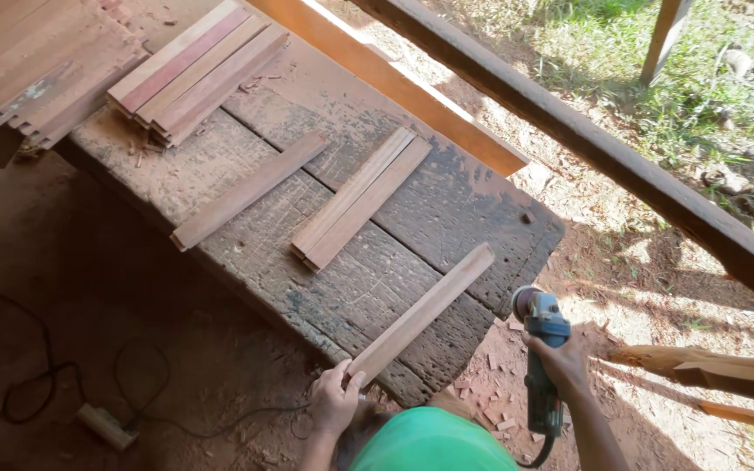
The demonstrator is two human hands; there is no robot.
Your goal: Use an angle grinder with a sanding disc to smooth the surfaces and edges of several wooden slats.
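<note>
At the near edge of the worn, scarred grey wooden table point(447, 218), the left hand point(335, 399) is gripping the near end of a long, flat, pale brown wooden slat point(422, 312), fingers wrapped shut around it. The slat is lying on the table top and running away from that hand, up and to the right, its far end resting near the table's right edge.

Just right of the slat's far end, off the table, the right hand point(560, 359) is clenching the body of a blue-grey handheld angle grinder point(541, 349). The grinder's reddish disc end is pointing up and away from the hand, close to the slat's far tip but not touching it as far as can be seen; its tail end is hanging below the wrist.

Beyond the left hand, further up the table, a small stack of similar slats point(361, 199) is lying flat, and left of it a single darker slat point(250, 188). Further still, at the far end, a bigger pile of reddish and pale slats point(198, 70) is sitting.

Left of and below the left hand, on the dusty brown dirt floor point(89, 279), a black cable point(37, 375) is looping around to a pale power strip point(105, 426). Wood chips point(492, 412) are scattered between the two hands.
</note>
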